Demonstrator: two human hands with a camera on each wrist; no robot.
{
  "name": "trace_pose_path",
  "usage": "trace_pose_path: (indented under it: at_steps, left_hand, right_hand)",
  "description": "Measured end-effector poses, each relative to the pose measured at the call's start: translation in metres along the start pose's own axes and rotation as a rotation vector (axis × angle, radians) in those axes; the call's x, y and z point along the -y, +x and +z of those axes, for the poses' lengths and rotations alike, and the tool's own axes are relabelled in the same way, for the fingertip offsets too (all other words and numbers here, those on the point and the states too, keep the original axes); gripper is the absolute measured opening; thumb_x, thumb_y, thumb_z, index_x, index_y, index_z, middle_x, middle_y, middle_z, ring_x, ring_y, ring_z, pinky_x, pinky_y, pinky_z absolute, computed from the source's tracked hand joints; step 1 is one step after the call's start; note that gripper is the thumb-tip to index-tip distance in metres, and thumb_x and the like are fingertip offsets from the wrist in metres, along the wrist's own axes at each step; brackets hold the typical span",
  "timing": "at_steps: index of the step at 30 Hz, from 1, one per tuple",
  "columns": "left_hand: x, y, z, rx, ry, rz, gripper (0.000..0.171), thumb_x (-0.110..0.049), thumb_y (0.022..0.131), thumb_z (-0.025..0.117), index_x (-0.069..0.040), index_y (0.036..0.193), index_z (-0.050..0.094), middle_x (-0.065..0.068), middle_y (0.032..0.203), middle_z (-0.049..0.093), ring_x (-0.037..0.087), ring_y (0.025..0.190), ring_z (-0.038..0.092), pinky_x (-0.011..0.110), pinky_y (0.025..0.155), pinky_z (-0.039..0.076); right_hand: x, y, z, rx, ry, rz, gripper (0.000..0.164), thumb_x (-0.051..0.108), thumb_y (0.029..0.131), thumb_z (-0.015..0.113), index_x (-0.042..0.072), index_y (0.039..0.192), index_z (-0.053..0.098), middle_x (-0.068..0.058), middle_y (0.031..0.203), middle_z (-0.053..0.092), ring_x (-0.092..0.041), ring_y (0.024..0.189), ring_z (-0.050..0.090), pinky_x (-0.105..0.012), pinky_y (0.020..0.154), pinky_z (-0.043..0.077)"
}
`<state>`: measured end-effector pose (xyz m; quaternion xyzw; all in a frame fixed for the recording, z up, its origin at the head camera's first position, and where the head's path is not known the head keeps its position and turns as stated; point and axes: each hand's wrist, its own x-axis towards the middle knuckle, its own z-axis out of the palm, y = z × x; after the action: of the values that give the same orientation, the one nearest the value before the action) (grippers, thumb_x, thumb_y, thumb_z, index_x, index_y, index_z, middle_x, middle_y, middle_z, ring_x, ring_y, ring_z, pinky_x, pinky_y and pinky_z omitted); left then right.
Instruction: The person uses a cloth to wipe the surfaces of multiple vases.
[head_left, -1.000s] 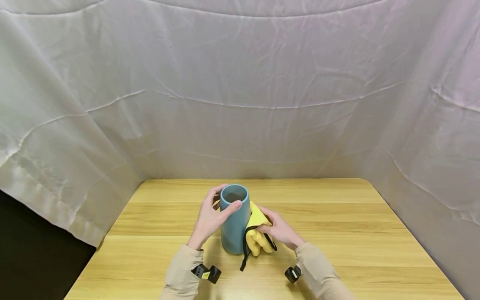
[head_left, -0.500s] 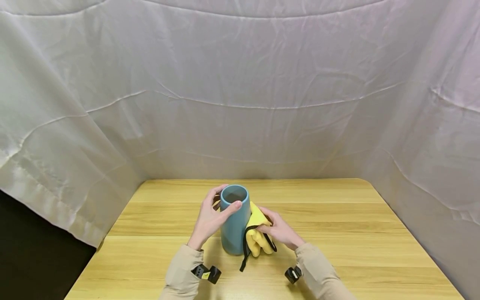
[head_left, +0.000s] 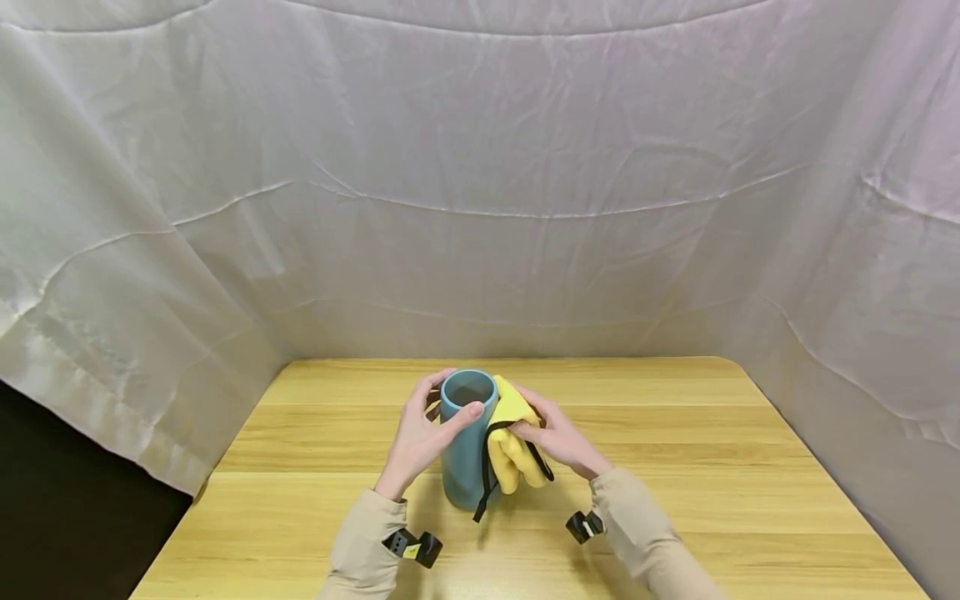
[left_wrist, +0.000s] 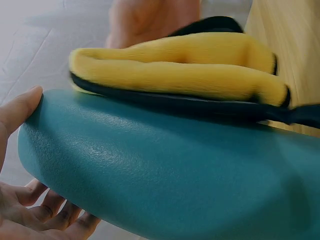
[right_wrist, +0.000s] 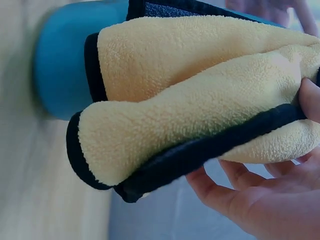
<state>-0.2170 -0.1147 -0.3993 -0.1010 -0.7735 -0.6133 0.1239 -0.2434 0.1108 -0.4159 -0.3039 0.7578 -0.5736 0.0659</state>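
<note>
A tall blue vase (head_left: 462,467) stands upright on the table, its round mouth facing up. My left hand (head_left: 420,435) grips it near the rim, thumb across the front and fingers around the far left side. Bunched in my right hand (head_left: 558,433) is a yellow cloth (head_left: 513,446) with black edging, pressed against the vase's right side. In the left wrist view the cloth (left_wrist: 175,75) lies along the vase wall (left_wrist: 150,165). The right wrist view shows thumb and fingers pinching the folded cloth (right_wrist: 200,100); a black strap end hangs from it.
The wooden table (head_left: 675,467) spreads around the vase on every side. A pale grey curtain (head_left: 510,208) hangs behind it and at both sides. Each wrist carries a small black camera, such as the left one (head_left: 427,548).
My right hand has slid the cloth upward along the vase's side, toward the rim. The left hand and the vase have stayed in place.
</note>
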Motion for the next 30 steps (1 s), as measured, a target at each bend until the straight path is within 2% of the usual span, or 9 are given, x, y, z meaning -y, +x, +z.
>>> trace_pose_path:
  at_steps: [3,7,13,18,23,30]
  left_hand:
    - [0.0,0.0,0.0,0.0,-0.001,0.001,0.059,-0.026,0.083,0.083,-0.015,0.136,0.058,0.009,0.129,0.062,0.026,0.114,0.057,0.048,0.105,0.048]
    - [0.0,-0.001,0.0,0.002,-0.002,0.001,0.058,-0.025,0.084,0.083,-0.015,0.136,0.058,0.009,0.129,0.062,0.026,0.114,0.057,0.048,0.105,0.048]
    - [-0.001,-0.001,0.0,0.004,-0.007,0.0,0.059,-0.026,0.083,0.083,-0.016,0.136,0.058,0.008,0.13,0.061,0.024,0.115,0.057,0.047,0.105,0.048]
    - [-0.002,-0.001,0.0,0.0,-0.008,-0.008,0.059,-0.026,0.082,0.083,-0.016,0.135,0.058,0.006,0.13,0.062,0.023,0.115,0.057,0.045,0.104,0.048]
    - [-0.002,-0.002,0.0,-0.001,-0.006,-0.011,0.06,-0.027,0.082,0.083,-0.016,0.135,0.058,0.006,0.129,0.062,0.022,0.115,0.057,0.046,0.105,0.048]
    - [-0.004,-0.002,0.0,0.003,-0.016,-0.01,0.059,-0.026,0.082,0.084,-0.016,0.135,0.058,0.006,0.13,0.062,0.023,0.116,0.057,0.047,0.106,0.048]
  right_hand:
    - [0.008,0.003,-0.002,-0.007,-0.002,-0.016,0.061,0.008,0.1,0.059,0.005,0.156,0.036,-0.023,0.152,0.047,-0.009,0.12,0.054,-0.024,0.1,0.048]
    - [0.014,0.005,-0.004,-0.005,-0.012,-0.011,0.06,0.007,0.099,0.059,0.006,0.155,0.037,-0.022,0.151,0.048,-0.014,0.121,0.054,-0.023,0.099,0.049]
    - [0.014,0.004,-0.004,0.001,-0.009,-0.003,0.06,0.007,0.099,0.059,0.006,0.155,0.038,-0.022,0.15,0.049,-0.023,0.122,0.053,-0.023,0.098,0.05]
    - [0.012,0.002,-0.004,0.001,-0.009,0.005,0.059,0.007,0.099,0.06,0.007,0.154,0.04,-0.022,0.147,0.051,-0.023,0.119,0.054,-0.025,0.098,0.05]
    - [0.002,-0.001,-0.003,0.01,-0.027,0.035,0.061,0.007,0.097,0.061,0.009,0.154,0.041,-0.02,0.14,0.056,-0.019,0.111,0.056,-0.028,0.095,0.05]
    - [-0.02,-0.008,0.002,0.032,-0.036,0.076,0.061,0.005,0.094,0.065,0.006,0.152,0.043,-0.021,0.136,0.059,-0.02,0.113,0.056,-0.025,0.098,0.048]
